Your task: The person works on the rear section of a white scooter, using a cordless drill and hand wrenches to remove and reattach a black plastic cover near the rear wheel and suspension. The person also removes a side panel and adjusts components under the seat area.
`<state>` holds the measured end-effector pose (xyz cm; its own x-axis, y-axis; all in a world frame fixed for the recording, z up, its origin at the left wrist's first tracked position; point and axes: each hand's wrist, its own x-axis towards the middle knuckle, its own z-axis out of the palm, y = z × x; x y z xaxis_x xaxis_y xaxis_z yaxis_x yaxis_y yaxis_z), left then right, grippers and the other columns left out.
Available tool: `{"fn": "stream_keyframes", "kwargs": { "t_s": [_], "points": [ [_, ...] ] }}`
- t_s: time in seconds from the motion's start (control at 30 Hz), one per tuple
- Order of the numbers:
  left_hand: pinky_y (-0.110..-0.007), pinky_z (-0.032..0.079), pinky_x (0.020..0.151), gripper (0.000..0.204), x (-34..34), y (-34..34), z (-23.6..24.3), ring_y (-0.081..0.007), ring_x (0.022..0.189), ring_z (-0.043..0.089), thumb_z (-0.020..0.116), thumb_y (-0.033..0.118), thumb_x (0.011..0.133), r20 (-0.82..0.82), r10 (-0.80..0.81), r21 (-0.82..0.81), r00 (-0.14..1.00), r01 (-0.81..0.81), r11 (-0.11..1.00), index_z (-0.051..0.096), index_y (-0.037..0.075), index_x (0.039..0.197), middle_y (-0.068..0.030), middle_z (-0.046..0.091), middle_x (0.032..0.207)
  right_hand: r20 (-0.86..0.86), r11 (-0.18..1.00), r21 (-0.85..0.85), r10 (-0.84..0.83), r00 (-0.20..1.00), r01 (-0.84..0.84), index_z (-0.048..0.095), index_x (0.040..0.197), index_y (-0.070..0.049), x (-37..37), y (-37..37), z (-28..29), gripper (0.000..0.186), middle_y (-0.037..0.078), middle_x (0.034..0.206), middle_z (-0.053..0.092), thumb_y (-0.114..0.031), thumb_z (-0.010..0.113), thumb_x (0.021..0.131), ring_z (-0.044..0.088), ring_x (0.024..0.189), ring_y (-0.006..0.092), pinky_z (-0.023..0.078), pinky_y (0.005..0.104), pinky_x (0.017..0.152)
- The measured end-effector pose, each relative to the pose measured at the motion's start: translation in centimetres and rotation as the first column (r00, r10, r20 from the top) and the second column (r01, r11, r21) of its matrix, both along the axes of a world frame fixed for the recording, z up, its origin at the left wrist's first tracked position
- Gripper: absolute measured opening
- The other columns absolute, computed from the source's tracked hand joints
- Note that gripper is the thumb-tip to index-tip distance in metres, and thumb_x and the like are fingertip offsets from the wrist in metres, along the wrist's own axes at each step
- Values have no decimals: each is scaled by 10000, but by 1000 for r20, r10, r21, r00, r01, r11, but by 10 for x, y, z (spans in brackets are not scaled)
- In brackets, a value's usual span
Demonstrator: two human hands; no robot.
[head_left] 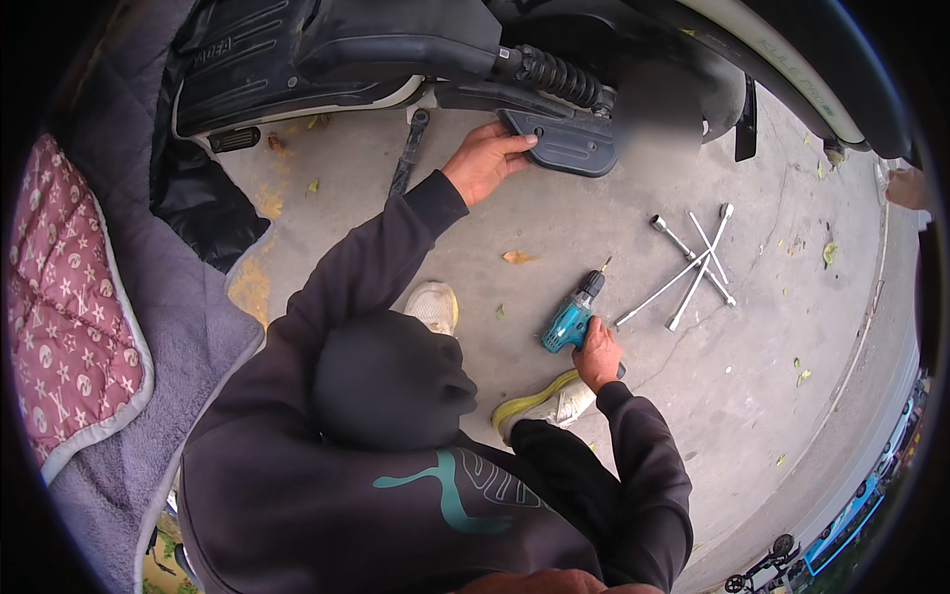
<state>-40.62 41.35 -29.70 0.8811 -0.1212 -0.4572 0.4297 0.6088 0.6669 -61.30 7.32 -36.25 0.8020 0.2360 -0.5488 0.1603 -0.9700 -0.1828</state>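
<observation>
- Black plastic footrest panel (579, 153) sits along the side of the scooter (396, 45), just beside the coil shock (559, 79).
- Left hand (480, 166) has its fingers clamped on the panel's left end, thumb on the upper face.
- Right hand (597, 356) has its fingers wrapped around the handle of a teal drill (569, 322), whose bit points toward the scooter, well apart from the panel.
- Positioning the panel seems the step in hand; the next move probably calls for holding it steady and squaring the bit to a fastener.
- Right of the drill, a silver cross wrench (701, 262) lies on the concrete floor (752, 396).
</observation>
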Motion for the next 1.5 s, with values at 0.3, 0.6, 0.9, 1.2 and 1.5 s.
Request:
{"fn": "stream_keyframes", "kwargs": {
  "t_s": [0.3, 0.6, 0.9, 1.2, 1.5],
  "points": [
    [-351, 492, 1018, 220, 3, 13, -8, -184, 1117, 624, 604, 91, 975, -10, -3, -178, 1000, 1, 984, 603, 42, 1190, -77, 644, 1219, 13, 748, 645, -218, 976, 158, 685, 984, -20, 148, 87, 107, 212, 193, 874, 708, -205, 659, 885, 705, 861, 348, 550, 444, 759],
    [-353, 479, 1031, 216, -5, 5, -3, -167, 1135, 606, 561, 147, 1012, 54, -4, -141, 999, 12, 990, 581, 42, 1199, -62, 634, 1205, 429, 870, 480, -349, 833, 117, 722, 862, -71, 227, 200, 115, 176, 150, 897, 713, -241, 685, 841, 694, 824, 362, 548, 466, 722],
    [-327, 488, 988, 181, -7, 3, -5, -124, 1073, 601, 529, 147, 1026, 84, -15, -109, 996, 24, 994, 583, 74, 1183, -35, 632, 1170, 319, 872, 382, -435, 842, 306, 767, 863, -65, 237, 219, 133, 243, 199, 845, 720, -285, 721, 771, 698, 838, 398, 562, 457, 744],
    [-366, 453, 1061, 252, -5, 4, -4, -182, 1190, 578, 519, 156, 1035, 111, -49, -95, 993, 59, 994, 556, 37, 1254, -76, 603, 1267, 375, 792, 598, -414, 829, 125, 672, 817, 17, 240, 203, 101, 297, 248, 838, 701, -272, 720, 769, 688, 821, 428, 556, 478, 772],
    [-394, 435, 1092, 282, -6, 4, -8, -188, 1243, 551, 537, 140, 1028, 53, 4, -84, 999, 1, 996, 548, 38, 1291, -70, 589, 1309, -381, -19, 883, -612, 693, 469, 638, 914, 57, 215, 108, 87, 133, 83, 758, 672, -74, 627, 899, 650, 653, 139, 566, 269, 615]
  ]
}}
